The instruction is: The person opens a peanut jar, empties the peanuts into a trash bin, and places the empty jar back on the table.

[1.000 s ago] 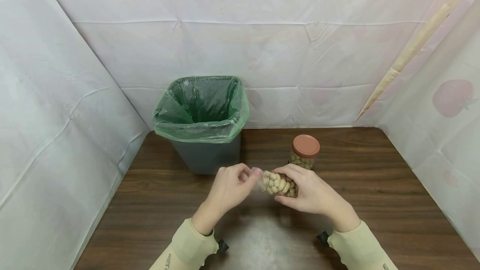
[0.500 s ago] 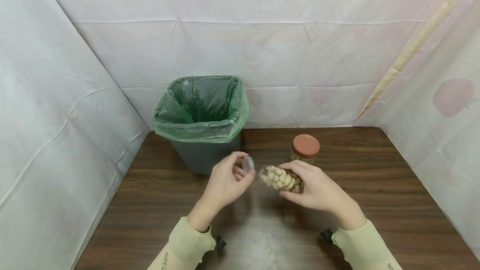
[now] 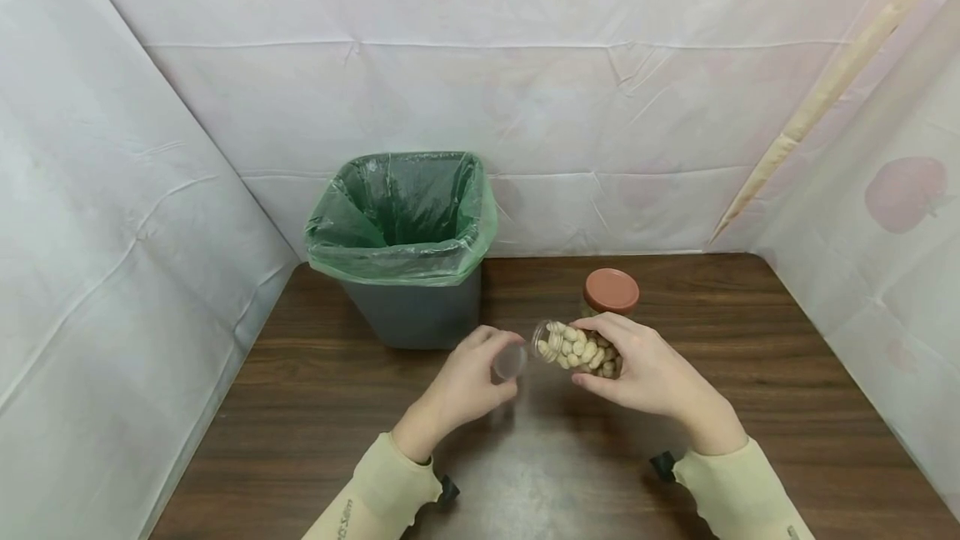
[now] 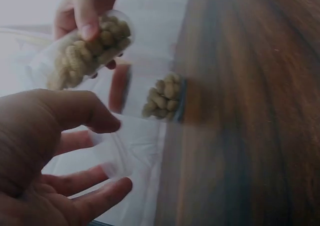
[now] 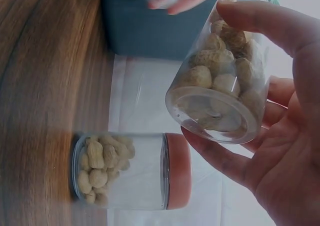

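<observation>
Head view: gripping the tilted open peanut jar (image 3: pixel 576 347) in the right hand (image 3: pixel 647 367), above the surface (image 3: pixel 757 373) near the red-lidded jar (image 3: pixel 611 290); holding the clear lid (image 3: pixel 510 362) in the left hand (image 3: pixel 465 386), now sitting just apart from the open peanut jar's mouth, against it a second ago

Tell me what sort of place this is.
Probably a makeshift booth: creased pale sheets wall in a wood-grain table on three sides, and a bin stands on it.

Clear lid (image 3: pixel 510 362) now off; tilted jar (image 3: pixel 576 347) shifted right.
</observation>
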A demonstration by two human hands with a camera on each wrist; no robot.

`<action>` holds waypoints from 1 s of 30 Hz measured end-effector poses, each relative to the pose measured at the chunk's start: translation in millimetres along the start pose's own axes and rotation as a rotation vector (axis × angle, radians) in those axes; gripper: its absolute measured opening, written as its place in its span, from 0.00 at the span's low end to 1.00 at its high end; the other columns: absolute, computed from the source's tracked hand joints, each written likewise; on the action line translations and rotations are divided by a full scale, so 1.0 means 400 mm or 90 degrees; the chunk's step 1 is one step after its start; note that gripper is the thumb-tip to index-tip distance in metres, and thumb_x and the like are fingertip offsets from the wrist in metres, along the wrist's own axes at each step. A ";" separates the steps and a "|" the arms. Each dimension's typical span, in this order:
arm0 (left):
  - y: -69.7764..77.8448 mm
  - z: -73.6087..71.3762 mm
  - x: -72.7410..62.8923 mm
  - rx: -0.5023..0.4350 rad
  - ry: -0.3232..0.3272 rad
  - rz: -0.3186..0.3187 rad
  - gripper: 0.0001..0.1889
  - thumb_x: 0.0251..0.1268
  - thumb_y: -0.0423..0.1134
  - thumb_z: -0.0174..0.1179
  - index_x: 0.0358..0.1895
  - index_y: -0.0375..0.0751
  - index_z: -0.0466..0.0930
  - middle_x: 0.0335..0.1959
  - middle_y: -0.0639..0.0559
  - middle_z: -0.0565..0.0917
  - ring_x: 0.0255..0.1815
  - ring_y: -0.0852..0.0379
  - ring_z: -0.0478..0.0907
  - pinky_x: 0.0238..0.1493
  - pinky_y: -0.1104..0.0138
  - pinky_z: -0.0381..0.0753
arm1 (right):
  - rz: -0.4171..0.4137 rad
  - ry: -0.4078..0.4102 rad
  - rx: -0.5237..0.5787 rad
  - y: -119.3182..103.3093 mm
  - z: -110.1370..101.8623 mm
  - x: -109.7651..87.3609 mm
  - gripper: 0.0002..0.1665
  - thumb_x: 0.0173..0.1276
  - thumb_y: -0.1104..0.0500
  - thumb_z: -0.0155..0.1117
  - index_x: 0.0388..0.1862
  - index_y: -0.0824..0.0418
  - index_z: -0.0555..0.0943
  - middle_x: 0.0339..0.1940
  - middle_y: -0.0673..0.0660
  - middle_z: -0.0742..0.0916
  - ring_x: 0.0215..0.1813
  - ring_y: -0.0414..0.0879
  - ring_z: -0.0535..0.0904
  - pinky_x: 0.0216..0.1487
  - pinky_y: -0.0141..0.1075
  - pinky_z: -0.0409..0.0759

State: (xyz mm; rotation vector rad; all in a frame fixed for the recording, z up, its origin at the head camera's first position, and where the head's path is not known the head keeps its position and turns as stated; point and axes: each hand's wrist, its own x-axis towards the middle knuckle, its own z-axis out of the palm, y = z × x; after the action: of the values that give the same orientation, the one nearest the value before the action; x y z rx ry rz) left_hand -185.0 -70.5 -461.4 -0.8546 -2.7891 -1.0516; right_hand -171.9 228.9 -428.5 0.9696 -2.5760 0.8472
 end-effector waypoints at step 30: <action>-0.026 0.051 -0.001 0.154 -0.194 0.065 0.28 0.63 0.32 0.75 0.69 0.47 0.86 0.58 0.47 0.83 0.60 0.48 0.79 0.62 0.59 0.81 | 0.015 -0.002 -0.012 0.006 -0.002 -0.003 0.38 0.59 0.52 0.89 0.67 0.52 0.82 0.57 0.43 0.86 0.50 0.36 0.84 0.50 0.41 0.87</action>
State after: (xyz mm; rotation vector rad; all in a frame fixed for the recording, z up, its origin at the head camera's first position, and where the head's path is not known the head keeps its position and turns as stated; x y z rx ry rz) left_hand -186.7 -64.6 -483.3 -1.1949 -2.9888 -0.5953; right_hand -172.6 231.4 -429.2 0.9364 -2.5982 0.8265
